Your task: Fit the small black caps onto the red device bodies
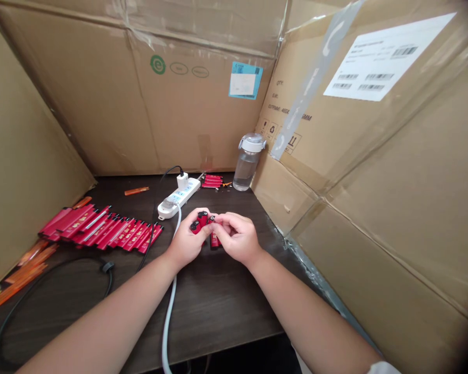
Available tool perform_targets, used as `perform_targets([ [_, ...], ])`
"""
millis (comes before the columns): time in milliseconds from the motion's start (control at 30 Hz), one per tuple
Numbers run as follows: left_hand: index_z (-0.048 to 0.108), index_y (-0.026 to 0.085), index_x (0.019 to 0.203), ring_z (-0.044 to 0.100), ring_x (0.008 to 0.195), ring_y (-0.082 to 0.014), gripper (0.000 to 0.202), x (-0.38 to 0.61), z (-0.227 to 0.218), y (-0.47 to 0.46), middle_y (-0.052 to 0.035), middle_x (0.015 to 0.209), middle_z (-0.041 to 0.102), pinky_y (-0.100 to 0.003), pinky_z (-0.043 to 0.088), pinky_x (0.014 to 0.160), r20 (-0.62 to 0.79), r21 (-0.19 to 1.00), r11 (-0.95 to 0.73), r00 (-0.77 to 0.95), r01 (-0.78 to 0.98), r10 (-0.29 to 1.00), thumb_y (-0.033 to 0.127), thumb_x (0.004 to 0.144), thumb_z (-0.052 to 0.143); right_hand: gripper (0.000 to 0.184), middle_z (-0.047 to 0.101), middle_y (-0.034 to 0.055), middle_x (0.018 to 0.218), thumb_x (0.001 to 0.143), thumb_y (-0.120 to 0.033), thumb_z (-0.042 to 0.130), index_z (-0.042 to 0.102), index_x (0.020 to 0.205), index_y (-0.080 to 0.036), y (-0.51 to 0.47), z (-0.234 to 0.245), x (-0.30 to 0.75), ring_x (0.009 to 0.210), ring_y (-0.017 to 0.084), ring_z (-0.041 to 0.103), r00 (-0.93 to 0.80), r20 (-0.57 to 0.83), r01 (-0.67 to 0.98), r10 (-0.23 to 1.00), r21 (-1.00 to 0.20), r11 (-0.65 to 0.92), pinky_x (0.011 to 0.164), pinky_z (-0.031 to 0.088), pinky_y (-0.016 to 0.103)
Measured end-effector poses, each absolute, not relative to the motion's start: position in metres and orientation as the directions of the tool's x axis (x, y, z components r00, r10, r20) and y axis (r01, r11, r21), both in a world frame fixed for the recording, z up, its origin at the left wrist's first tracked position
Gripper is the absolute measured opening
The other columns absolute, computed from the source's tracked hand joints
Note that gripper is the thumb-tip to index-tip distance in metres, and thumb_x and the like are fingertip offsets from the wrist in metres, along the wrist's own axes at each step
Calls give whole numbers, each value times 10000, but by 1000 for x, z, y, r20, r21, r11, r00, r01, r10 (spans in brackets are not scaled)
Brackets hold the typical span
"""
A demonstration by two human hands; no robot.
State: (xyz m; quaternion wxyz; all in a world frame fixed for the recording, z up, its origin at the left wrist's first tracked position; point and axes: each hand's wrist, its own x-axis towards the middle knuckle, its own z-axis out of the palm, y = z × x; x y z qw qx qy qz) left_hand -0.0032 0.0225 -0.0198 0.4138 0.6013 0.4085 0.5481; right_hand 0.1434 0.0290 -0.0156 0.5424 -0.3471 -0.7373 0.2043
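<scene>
My left hand (187, 240) is closed around a small bunch of red lighters (201, 220), their black tops pointing up and away from me. My right hand (237, 238) meets it from the right, fingers pinched on the same bunch, with one red lighter (214, 240) showing below between the two hands. Both hands hover over the middle of the dark wooden table (214, 306).
A row of red lighters (101, 228) lies at the left, orange ones (19, 275) nearer the left edge. A white power strip (178, 198) with white cable (170, 306), black cable (62, 270), a few red lighters (212, 181) and clear bottle (248, 162) stand behind. Cardboard boxes (374, 171) wall the table.
</scene>
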Motion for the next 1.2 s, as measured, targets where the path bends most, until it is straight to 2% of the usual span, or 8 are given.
perform_targets([
  [133,596,194,938,593,893,-163,227,-2,-17,21,-35,943,642,-257,458,825,383,913,-390,76,118,921,356,780,621,125,463,-33,559,733,-296,668,617,675,-198,29,-10,142,518,99,439,-107,541,168,834,-817,551,541,437,249],
  [233,600,194,978,600,931,-172,229,-2,-17,23,-44,979,648,-272,454,862,381,909,-385,56,163,923,342,803,592,190,523,-37,575,694,-329,706,573,695,-193,33,-10,140,481,86,468,-51,313,-164,948,-939,301,482,429,229],
  [333,589,194,1017,612,909,-177,257,-2,-18,25,-41,957,656,-283,464,851,337,918,-334,23,216,941,347,811,577,224,573,-29,577,659,-294,743,564,727,-179,41,-14,139,468,87,512,-84,89,-463,992,-885,40,477,468,226],
  [500,611,203,999,625,807,-172,250,-2,-17,24,-28,898,667,-265,486,748,310,896,-315,67,314,948,357,806,575,171,588,-20,578,698,-176,712,545,731,-166,53,-23,142,484,76,551,-51,-131,-637,990,-759,-133,492,507,182],
  [600,621,201,991,632,833,-170,227,-3,-15,21,-29,909,678,-261,478,785,387,850,-381,58,364,920,337,818,565,187,616,-17,610,704,-98,672,531,796,-180,54,-23,143,509,89,588,-66,-187,-664,980,-725,-183,517,529,189],
  [733,613,185,1038,647,824,-170,254,-5,-12,16,-54,933,687,-265,489,794,515,784,-412,-116,465,850,329,845,534,181,649,18,638,707,-62,611,571,859,-152,48,-17,141,533,116,614,-319,-202,-581,926,-730,-359,534,542,222],
  [1000,613,160,1024,654,872,-176,214,-5,-9,8,-75,954,693,-271,494,832,862,346,-656,49,671,505,205,825,551,130,641,45,639,783,-97,501,625,822,-100,41,-10,135,527,111,589,-465,-218,-613,858,-620,-490,498,527,200],
  [1200,619,162,994,658,795,-160,202,-10,-14,18,-55,904,698,-251,499,758,795,485,-496,-127,720,593,270,840,547,147,637,77,671,830,-140,461,604,801,-119,49,-7,143,612,144,627,-320,-376,-611,869,-620,-493,606,570,253],
])
